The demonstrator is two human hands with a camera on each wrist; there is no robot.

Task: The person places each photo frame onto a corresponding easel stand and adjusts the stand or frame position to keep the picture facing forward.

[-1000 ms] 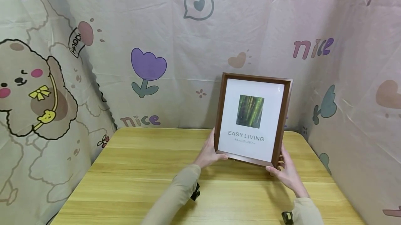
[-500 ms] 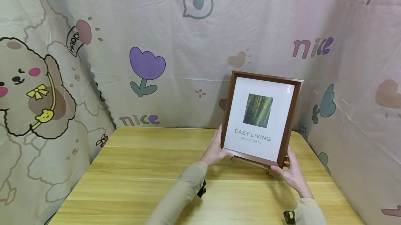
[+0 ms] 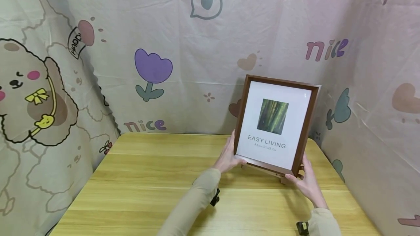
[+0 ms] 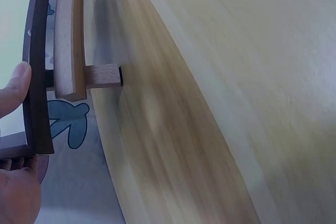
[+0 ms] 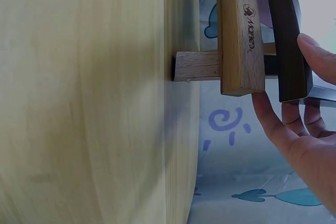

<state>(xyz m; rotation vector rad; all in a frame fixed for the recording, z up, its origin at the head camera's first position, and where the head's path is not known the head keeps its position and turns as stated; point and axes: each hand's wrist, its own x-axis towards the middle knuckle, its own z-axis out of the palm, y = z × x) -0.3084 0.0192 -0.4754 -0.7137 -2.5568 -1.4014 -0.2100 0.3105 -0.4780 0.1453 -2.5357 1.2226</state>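
Note:
A brown wooden picture frame (image 3: 273, 119) stands upright at the right of the table, tilted slightly. Its white sheet carries a green bamboo picture and the words EASY LIVING. My left hand (image 3: 227, 158) grips its lower left corner, thumb on the front edge. At the lower right corner my right hand (image 3: 307, 184) holds it, thumb in front and fingers behind. Under and behind the frame is a wooden easel (image 5: 239, 40), printed on its crossbar; a short foot meets the table. In the left wrist view, the left thumb (image 4: 18, 85) lies on the dark frame edge (image 4: 38, 66).
The wood-patterned table (image 3: 147, 177) runs to a cloth backdrop (image 3: 203, 53) printed with flowers, hearts and a bear. Cloth also hangs along both sides. Black wrist cameras are strapped at the sleeves.
The picture frame has shifted to the right, mostly in the first half second, and leans slightly more. Both hands have moved right with it, keeping their hold.

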